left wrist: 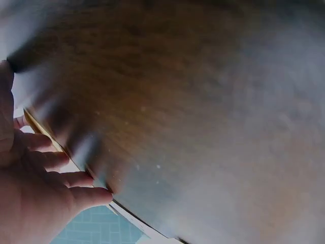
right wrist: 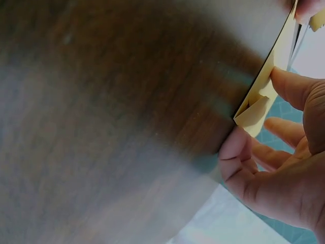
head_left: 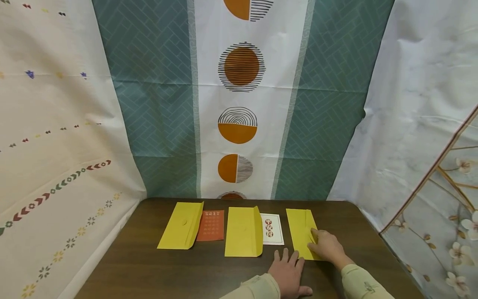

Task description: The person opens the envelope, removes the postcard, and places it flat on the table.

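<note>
Three yellow envelopes lie on the table. At the rightmost envelope (head_left: 298, 226), my right hand (head_left: 328, 247) holds the flap edge with curled thumb and fingers. In the right wrist view the thumb of my right hand (right wrist: 289, 168) touches this envelope (right wrist: 259, 109), and a bit of flap stands raised. My left hand (head_left: 286, 272) rests flat with spread fingers, its tips close to the envelope's lower left corner. A white card (head_left: 274, 230) with red characters sits against the middle envelope (head_left: 242, 232). Beside the left envelope (head_left: 180, 226) lies a red card (head_left: 210, 226) with pale writing.
The dark wooden table (head_left: 168, 274) reaches back to a green and white patterned cloth (head_left: 160, 124). Pale printed cloths hang at the left (head_left: 74, 145) and right (head_left: 403, 137).
</note>
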The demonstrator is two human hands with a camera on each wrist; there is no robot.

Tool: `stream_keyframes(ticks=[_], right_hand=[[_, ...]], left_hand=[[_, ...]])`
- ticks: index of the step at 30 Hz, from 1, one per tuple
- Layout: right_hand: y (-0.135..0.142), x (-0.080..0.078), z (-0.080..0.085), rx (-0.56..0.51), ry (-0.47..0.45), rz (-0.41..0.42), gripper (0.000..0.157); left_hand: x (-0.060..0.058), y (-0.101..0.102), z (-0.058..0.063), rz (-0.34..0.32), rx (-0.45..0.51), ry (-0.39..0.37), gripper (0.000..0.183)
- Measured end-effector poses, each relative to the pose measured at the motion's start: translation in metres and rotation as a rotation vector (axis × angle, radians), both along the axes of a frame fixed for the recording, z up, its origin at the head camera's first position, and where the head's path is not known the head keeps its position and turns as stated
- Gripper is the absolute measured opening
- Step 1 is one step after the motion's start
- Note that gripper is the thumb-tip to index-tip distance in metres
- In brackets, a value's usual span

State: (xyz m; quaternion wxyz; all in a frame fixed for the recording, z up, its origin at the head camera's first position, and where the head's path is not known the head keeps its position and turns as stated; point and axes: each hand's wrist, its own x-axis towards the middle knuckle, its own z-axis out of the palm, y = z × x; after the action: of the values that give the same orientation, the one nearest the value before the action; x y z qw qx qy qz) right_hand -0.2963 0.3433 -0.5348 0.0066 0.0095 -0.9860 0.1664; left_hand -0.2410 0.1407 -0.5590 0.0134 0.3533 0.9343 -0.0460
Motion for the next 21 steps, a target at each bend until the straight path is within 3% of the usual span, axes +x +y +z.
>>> stream_keyframes(ticks=[4,8,14,21], right_hand=[[-0.003,-0.001,0.0,-0.009,-0.014,0.0,0.065],[-0.007,-0.001,0.0,-0.002,-0.009,0.013,0.064],[-0.007,-0.001,-0.002,-0.011,0.007,0.037,0.064],[-0.002,-0.003,-0.002,-0.042,-0.021,0.029,0.066]], left_hand=[[0.0,-0.001,0.001,0.028,0.004,-0.034,0.083],[-0.003,-0.001,-0.006,0.012,-0.012,-0.034,0.083],[-0.007,0.0,-0.017,-0.006,-0.046,0.023,0.085],[-0.005,-0.003,-0.013,-0.009,-0.068,0.06,0.085]])
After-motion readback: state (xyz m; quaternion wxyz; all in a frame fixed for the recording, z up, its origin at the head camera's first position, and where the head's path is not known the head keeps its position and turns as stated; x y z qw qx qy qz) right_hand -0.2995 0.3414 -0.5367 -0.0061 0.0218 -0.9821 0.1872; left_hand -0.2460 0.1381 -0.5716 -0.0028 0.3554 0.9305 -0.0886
